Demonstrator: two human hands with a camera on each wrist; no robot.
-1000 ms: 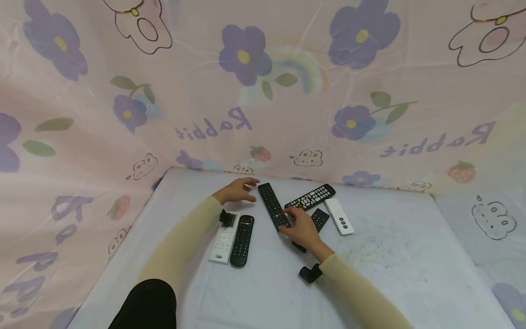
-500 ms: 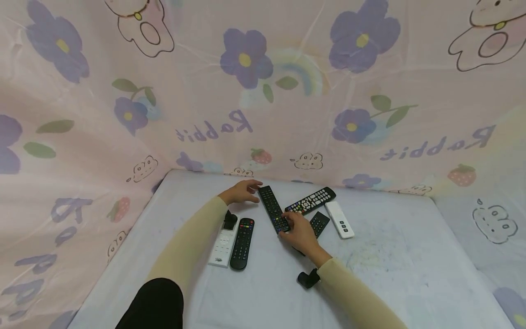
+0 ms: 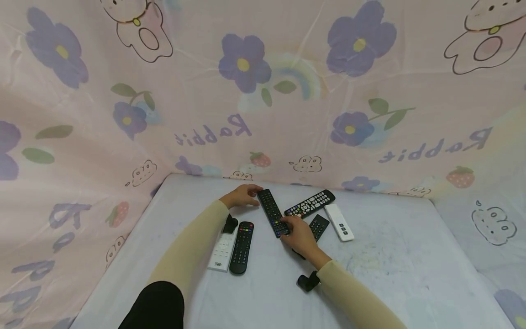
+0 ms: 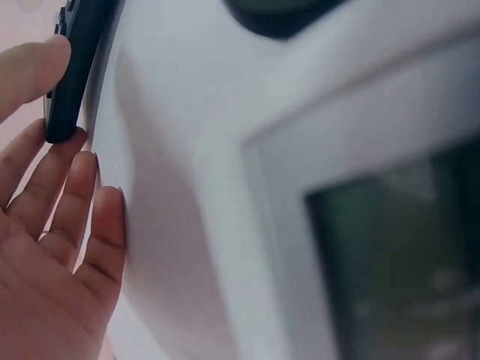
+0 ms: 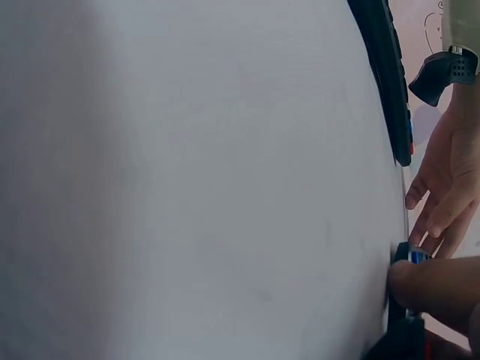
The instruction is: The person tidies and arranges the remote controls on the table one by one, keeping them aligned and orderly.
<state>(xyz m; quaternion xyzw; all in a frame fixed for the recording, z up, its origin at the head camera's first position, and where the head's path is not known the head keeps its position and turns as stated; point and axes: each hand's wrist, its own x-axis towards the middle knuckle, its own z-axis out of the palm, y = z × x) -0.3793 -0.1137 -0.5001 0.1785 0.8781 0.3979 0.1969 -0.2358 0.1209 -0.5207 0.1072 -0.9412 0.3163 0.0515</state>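
A long black remote control (image 3: 270, 208) lies slanted at the middle of the white table. My right hand (image 3: 302, 237) pinches its near end, thumb on the near side and fingers across the other. In the right wrist view the thumb presses against that remote's end. At the far end my left hand (image 3: 241, 196) touches the same remote with loosely extended fingers. The left wrist view has the left thumb on the remote's edge and fingertips at its end. A shorter black remote (image 3: 319, 226) is partly hidden behind my right hand.
Left of centre, a white remote with a display (image 3: 222, 252) lies beside a black rounded remote (image 3: 242, 249); the left wrist camera overlaps the white one. To the right are a black remote with white buttons (image 3: 311, 204) and a slim white remote (image 3: 339, 223). A patterned curtain (image 3: 287, 114) surrounds the table.
My left hand has moved slightly right, onto the long remote's far end. My right hand keeps its pinch at the near end. The head view has tilted up a little.
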